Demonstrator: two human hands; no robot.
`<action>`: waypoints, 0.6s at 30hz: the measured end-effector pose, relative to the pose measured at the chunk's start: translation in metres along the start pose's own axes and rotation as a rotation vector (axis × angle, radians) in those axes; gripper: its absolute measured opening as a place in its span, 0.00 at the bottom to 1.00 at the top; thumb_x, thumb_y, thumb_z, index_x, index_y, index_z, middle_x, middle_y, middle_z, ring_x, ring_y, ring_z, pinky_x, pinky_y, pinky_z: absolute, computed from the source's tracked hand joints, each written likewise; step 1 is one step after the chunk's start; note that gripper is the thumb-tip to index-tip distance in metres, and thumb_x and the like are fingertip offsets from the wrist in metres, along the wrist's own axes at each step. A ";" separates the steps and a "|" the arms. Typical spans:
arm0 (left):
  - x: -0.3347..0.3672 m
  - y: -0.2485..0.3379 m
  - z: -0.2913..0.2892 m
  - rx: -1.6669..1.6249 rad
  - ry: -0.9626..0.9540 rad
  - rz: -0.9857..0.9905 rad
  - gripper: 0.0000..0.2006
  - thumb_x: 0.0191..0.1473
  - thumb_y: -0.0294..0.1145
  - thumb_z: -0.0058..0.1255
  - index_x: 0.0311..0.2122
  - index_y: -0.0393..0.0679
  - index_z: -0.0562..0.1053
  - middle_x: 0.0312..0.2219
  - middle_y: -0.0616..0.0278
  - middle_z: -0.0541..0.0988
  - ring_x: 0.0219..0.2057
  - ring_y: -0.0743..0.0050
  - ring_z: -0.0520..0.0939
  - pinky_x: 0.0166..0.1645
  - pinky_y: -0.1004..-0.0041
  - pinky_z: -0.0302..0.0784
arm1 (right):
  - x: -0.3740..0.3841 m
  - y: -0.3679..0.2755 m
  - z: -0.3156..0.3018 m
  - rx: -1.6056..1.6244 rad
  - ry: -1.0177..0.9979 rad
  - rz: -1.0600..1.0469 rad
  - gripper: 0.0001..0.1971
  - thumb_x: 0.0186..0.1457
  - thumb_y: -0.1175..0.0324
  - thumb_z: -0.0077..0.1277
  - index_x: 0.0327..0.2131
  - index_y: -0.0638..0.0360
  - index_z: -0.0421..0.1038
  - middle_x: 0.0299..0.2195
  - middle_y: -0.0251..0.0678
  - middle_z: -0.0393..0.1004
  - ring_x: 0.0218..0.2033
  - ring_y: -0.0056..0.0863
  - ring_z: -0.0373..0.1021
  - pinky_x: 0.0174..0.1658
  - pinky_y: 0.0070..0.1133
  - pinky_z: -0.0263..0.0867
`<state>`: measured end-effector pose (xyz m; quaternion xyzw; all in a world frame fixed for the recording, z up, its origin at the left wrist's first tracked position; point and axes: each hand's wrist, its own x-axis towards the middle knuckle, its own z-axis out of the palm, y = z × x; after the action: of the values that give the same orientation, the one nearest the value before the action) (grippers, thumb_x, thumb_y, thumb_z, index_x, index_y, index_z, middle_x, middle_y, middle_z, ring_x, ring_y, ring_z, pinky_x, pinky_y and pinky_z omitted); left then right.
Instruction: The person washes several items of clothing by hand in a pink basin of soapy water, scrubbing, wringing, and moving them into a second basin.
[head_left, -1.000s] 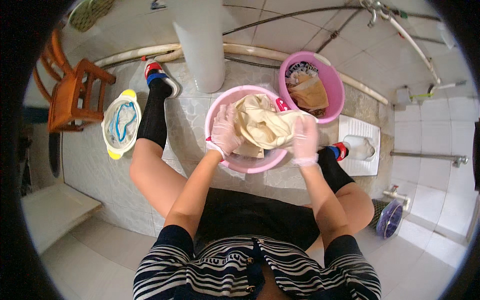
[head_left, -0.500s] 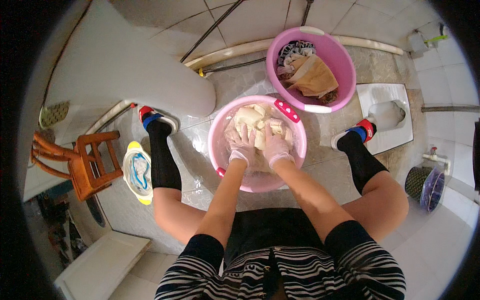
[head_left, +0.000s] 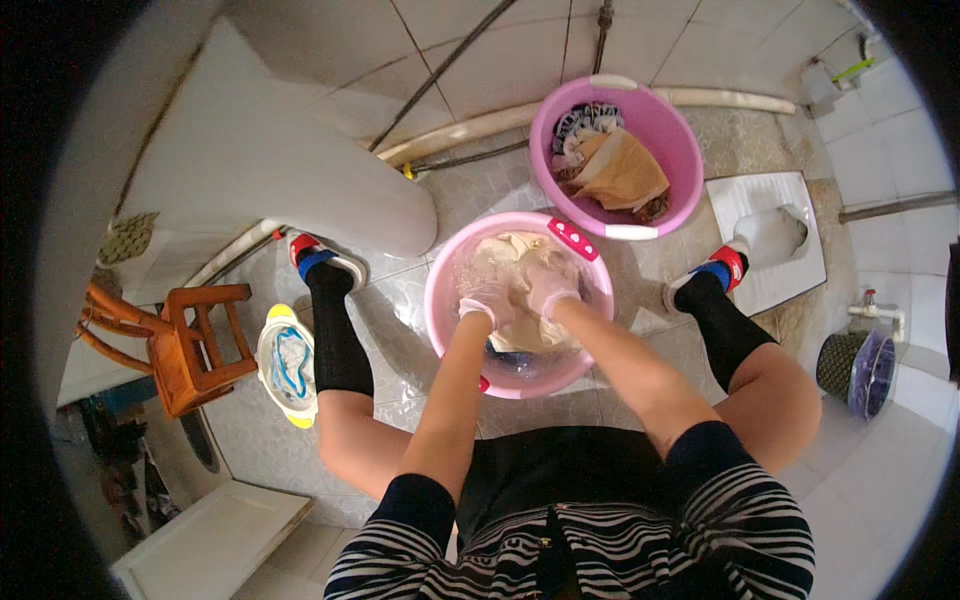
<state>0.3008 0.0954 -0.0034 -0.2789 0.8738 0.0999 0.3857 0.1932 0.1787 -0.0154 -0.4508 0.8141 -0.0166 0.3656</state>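
Observation:
A pink basin (head_left: 432, 318) of water stands on the floor between my feet. Cream-coloured cloth (head_left: 510, 245) lies soaked in it. Both my hands wear thin, see-through gloves and push down into this cloth. My left hand (head_left: 487, 303) is at the cloth's left side, its fingers sunk in water and folds. Close beside it, my right hand (head_left: 550, 285) reaches a little farther in, with blurred fingers among the folds. Whether either hand grips the fabric cannot be made out. Something dark blue (head_left: 510, 356) shows under the water at the near side.
Behind stands a larger pink tub (head_left: 684, 160) with a tan towel (head_left: 622, 172) and other laundry. A squat toilet (head_left: 730, 190) lies to the right, near a dark basket (head_left: 838, 365). To the left are a small white basin (head_left: 270, 375) and a wooden chair (head_left: 180, 365).
My spread fingers have sunk from the top of the cloth into the water and folds. A dark blue patch now shows near the basin's front. The whole view has shifted slightly.

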 end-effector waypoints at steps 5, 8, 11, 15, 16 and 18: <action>-0.055 -0.017 -0.043 -0.655 0.597 0.549 0.33 0.39 0.41 0.53 0.55 0.55 0.61 0.53 0.52 0.62 0.56 0.55 0.61 0.59 0.65 0.53 | -0.074 -0.027 -0.049 0.288 0.223 -0.579 0.09 0.44 0.73 0.43 0.31 0.60 0.71 0.33 0.43 0.73 0.35 0.39 0.70 0.38 0.26 0.66; -0.075 -0.033 -0.056 -0.716 0.808 0.742 0.27 0.39 0.39 0.53 0.49 0.53 0.66 0.46 0.53 0.69 0.50 0.56 0.67 0.55 0.67 0.59 | -0.102 -0.055 -0.106 0.149 0.418 -0.902 0.08 0.42 0.73 0.46 0.29 0.60 0.72 0.29 0.41 0.73 0.30 0.33 0.70 0.34 0.23 0.66; -0.118 -0.037 -0.097 -0.851 0.787 0.730 0.19 0.39 0.39 0.53 0.41 0.49 0.71 0.36 0.53 0.75 0.41 0.57 0.74 0.47 0.68 0.67 | -0.152 -0.089 -0.165 0.532 0.381 -0.906 0.05 0.40 0.77 0.47 0.25 0.62 0.71 0.23 0.36 0.71 0.27 0.22 0.69 0.32 0.17 0.65; -0.178 -0.043 -0.149 -0.772 0.854 0.576 0.16 0.38 0.41 0.55 0.33 0.44 0.74 0.25 0.54 0.76 0.28 0.64 0.76 0.36 0.71 0.71 | -0.198 -0.118 -0.221 0.634 0.330 -0.965 0.06 0.40 0.81 0.42 0.24 0.65 0.71 0.24 0.31 0.72 0.26 0.18 0.68 0.32 0.15 0.65; -0.196 -0.046 -0.158 -0.768 0.867 0.577 0.16 0.38 0.41 0.55 0.33 0.44 0.74 0.25 0.54 0.76 0.28 0.64 0.76 0.36 0.71 0.71 | -0.209 -0.125 -0.232 0.649 0.323 -0.951 0.08 0.39 0.82 0.41 0.24 0.65 0.71 0.24 0.32 0.71 0.27 0.18 0.68 0.33 0.15 0.65; -0.225 -0.051 -0.172 -0.925 0.781 0.680 0.17 0.38 0.40 0.57 0.35 0.42 0.74 0.27 0.60 0.76 0.30 0.71 0.76 0.39 0.73 0.70 | -0.240 -0.139 -0.251 0.683 0.340 -0.957 0.09 0.38 0.83 0.41 0.25 0.65 0.71 0.25 0.32 0.72 0.28 0.17 0.68 0.33 0.15 0.65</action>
<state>0.3463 0.0790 0.2805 -0.1410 0.8550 0.4698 -0.1683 0.2183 0.1992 0.3569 -0.6148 0.5169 -0.5107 0.3066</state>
